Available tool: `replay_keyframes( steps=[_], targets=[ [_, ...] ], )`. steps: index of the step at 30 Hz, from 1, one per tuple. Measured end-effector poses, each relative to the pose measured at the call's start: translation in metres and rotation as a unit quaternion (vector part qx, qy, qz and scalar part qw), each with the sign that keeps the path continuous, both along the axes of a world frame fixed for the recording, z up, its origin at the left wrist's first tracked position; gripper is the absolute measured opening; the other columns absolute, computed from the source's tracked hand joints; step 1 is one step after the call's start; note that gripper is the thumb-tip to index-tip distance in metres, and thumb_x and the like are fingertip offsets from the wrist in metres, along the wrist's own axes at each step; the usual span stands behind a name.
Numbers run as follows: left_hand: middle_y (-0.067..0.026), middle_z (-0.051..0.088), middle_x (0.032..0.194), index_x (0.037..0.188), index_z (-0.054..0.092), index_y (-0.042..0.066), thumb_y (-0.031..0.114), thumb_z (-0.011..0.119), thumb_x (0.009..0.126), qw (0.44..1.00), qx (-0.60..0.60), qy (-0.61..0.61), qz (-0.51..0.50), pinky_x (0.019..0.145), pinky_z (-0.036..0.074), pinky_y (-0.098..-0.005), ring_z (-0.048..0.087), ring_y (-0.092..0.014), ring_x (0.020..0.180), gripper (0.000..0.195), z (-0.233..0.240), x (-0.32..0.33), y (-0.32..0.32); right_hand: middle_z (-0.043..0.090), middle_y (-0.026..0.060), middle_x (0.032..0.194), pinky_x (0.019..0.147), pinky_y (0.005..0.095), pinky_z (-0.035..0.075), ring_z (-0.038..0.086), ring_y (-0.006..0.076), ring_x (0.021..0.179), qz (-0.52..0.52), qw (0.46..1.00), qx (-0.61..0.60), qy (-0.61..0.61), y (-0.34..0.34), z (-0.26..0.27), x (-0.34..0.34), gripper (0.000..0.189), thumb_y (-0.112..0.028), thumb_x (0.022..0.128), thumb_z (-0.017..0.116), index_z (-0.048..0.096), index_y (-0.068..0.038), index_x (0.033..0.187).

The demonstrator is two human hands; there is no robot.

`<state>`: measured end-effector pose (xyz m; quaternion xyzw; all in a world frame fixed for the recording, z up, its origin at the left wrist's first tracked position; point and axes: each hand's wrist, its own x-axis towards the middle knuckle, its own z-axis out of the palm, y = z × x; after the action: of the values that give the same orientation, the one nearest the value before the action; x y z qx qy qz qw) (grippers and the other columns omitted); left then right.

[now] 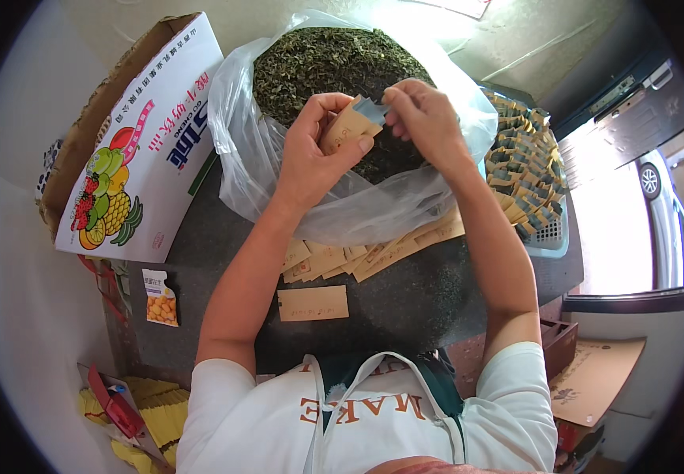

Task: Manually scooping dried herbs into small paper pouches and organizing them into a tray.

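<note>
My left hand [324, 148] holds a small brown kraft-paper packet [342, 131] with a silvery lining, tilted over a clear plastic bag [354, 204]. The packet's mouth gapes to the right. Thumb and fingers of my right hand [416, 112] pinch at the edge of that mouth; whether any leaves are between them is hidden. Dark dried leaves [318, 65], which look like tea, heap high inside the bag below both hands. Flat kraft packets [371, 258] lie in an overlapping pile under the bag's front edge. One single packet [313, 303] lies nearer me.
A light-blue plastic basket [549, 244] at the right holds rows of filled-looking packets [522, 166]. A printed white carton [140, 148] leans at the left. On the dark tabletop [223, 178] is a snack sachet [161, 298]. Yellow packets [158, 409] lie low at the left.
</note>
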<state>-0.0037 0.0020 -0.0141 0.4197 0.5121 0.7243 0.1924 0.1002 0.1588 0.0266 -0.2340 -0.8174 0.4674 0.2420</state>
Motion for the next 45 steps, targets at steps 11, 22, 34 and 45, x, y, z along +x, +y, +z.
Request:
replay_keyframes(
  steps=[11, 22, 34, 45],
  targets=[
    [-0.0044, 0.061, 0.104, 0.12, 0.056, 0.002, 0.008, 0.078, 0.081, 1.0, -0.019, -0.006, 0.021, 0.081, 0.05, -0.0251, 0.058, -0.01, 0.093, 0.046, 0.001, 0.002, 0.005, 0.06, -0.002, 0.07, 0.056, 0.0216, 0.043, 0.053, 0.0044, 0.061, -0.023, 0.997, 0.04, 0.067, 0.002, 0.061, 0.035, 0.025, -0.026, 0.101, 0.057, 0.069, -0.006, 0.094],
    [-0.005, 0.061, 0.104, 0.118, 0.057, 0.003, 0.011, 0.079, 0.08, 0.999, -0.03, 0.0, 0.03, 0.081, 0.05, -0.0263, 0.058, -0.011, 0.092, 0.044, -0.001, 0.003, 0.01, 0.064, 0.0059, 0.084, 0.064, 0.026, 0.044, 0.055, 0.0103, 0.068, 0.092, 0.937, 0.324, 0.086, -0.035, 0.063, 0.039, 0.016, -0.012, 0.098, 0.06, 0.068, 0.0, 0.104],
    [-0.0027, 0.059, 0.102, 0.118, 0.058, 0.003, 0.013, 0.079, 0.079, 0.999, -0.015, 0.01, 0.032, 0.079, 0.049, -0.0258, 0.055, -0.01, 0.089, 0.045, -0.005, 0.002, 0.01, 0.068, 0.0227, 0.092, 0.07, 0.0474, 0.053, 0.066, 0.0421, 0.078, -0.006, 0.911, 0.392, -0.124, -0.022, -0.007, 0.016, 0.015, -0.014, 0.093, 0.059, 0.067, -0.001, 0.092],
    [-0.0019, 0.058, 0.1, 0.119, 0.057, 0.004, 0.014, 0.079, 0.08, 1.0, 0.001, 0.0, 0.031, 0.076, 0.048, -0.0252, 0.052, -0.009, 0.086, 0.045, -0.005, 0.003, 0.01, 0.061, -0.0019, 0.072, 0.054, 0.0197, 0.042, 0.053, 0.0039, 0.06, -0.02, 1.0, 0.023, -0.004, 0.011, 0.025, 0.024, 0.026, -0.023, 0.1, 0.056, 0.071, -0.002, 0.101]
  ],
)
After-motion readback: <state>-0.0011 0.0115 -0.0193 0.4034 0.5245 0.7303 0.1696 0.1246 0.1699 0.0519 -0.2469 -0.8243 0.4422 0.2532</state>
